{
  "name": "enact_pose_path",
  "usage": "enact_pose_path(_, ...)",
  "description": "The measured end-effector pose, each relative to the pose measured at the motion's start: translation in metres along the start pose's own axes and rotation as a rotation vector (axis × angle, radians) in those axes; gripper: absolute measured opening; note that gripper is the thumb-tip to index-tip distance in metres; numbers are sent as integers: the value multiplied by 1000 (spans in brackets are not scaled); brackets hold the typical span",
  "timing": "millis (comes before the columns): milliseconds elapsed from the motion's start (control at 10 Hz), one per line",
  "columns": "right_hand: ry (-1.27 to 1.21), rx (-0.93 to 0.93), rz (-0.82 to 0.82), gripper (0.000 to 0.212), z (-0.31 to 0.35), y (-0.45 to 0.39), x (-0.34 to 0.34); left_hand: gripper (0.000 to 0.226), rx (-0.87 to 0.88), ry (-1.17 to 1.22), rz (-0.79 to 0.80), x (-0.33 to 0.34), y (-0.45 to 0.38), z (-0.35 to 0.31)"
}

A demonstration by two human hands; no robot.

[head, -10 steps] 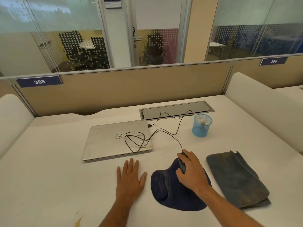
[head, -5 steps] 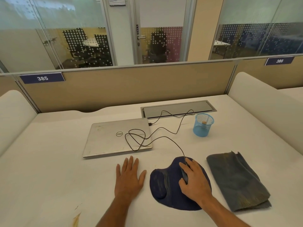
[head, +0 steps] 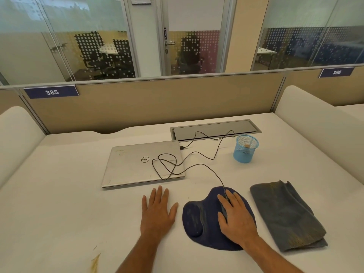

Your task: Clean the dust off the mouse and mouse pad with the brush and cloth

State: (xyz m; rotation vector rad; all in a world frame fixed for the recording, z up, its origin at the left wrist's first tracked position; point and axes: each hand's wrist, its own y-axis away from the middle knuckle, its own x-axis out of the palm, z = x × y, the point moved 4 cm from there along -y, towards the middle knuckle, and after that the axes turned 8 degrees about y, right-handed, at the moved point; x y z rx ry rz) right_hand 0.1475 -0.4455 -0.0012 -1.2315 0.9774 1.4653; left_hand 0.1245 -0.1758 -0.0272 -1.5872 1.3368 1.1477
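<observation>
A dark blue mouse pad (head: 199,219) with a wrist rest lies on the white desk and shows pale dust streaks. The black wired mouse (head: 223,210) sits on it, mostly hidden under my right hand (head: 236,217), which lies over it with the thumb against its left side. My left hand (head: 157,209) rests flat on the desk just left of the pad, fingers straight. A folded grey cloth (head: 285,215) with yellowish dust lies right of the pad. A small wooden tip shows inside the blue mesh cup (head: 245,149); I cannot tell if it is the brush.
A closed silver laptop (head: 137,164) lies behind my left hand, with the mouse cable (head: 206,166) looped over its right corner. A grey cable hatch (head: 214,130) sits at the back. Beige partitions bound the desk. A yellowish dust smear (head: 95,263) marks the near left.
My right hand has drawn the mouse from the pad's far edge toward me, onto the pad's middle. The left hand has stayed put.
</observation>
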Motion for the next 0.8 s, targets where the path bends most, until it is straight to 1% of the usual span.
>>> enact_pose_path(200,40,-11,1,64,2,0,-4,73,1,15,14,0,0,1)
enact_pose_path(300,80,-19,-24,69,3,-1,-8,76,-5,15,31,0,-1,1)
enact_pose_path(400,73,-14,-51,70,7,-6,-15,83,-2,43,28,-2,-1,-1)
enact_pose_path(600,59,-66,-70,72,41,-29,-26,87,27,62,-8,-17,-3,-1)
enact_pose_path(700,37,-121,-94,75,70,-37,-26,87,31,68,-16,-30,-5,5)
enact_pose_path(800,68,-207,-105,78,103,-44,-21,85,33,51,-35,-42,-8,13)
